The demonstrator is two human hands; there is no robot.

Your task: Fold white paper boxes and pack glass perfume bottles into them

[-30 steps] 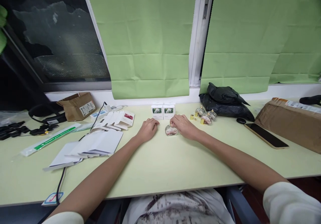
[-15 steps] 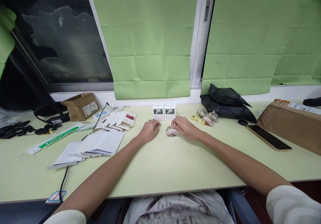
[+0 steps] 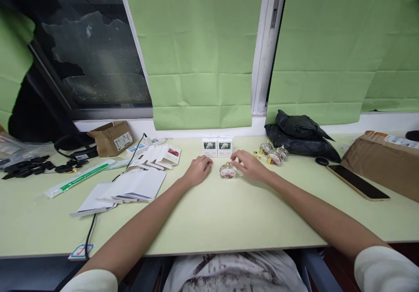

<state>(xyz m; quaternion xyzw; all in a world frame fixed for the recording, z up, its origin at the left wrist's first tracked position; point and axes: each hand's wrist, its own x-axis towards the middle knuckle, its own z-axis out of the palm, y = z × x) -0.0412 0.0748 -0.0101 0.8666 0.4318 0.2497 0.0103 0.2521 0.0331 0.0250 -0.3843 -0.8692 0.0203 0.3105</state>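
Observation:
A small clear glass perfume bottle (image 3: 228, 171) with a pinkish label and gold neck stands upright on the table between my hands. Just to its right, my right hand (image 3: 249, 165) hovers with thumb and fingers parted, holding nothing. My left hand (image 3: 197, 170) rests on the table left of the bottle, its fingers loosely bent and empty. Behind the bottle stand two small white boxes (image 3: 209, 147) side by side, each with a flower picture. Several more perfume bottles (image 3: 276, 157) lie to the right, with small gold caps (image 3: 255, 154) beside them.
Flattened white cartons (image 3: 137, 185) are spread at the left, near a black cable (image 3: 90, 231) and an open brown box (image 3: 111, 138). On the right are black plastic bags (image 3: 299, 137), a phone (image 3: 356, 182) and a large brown parcel (image 3: 382, 163). Green curtains (image 3: 203, 56) hang behind.
My right hand has let go of the bottle's top and moved slightly right, leaving the bottle standing. My left hand stays by it. The view has shifted a little.

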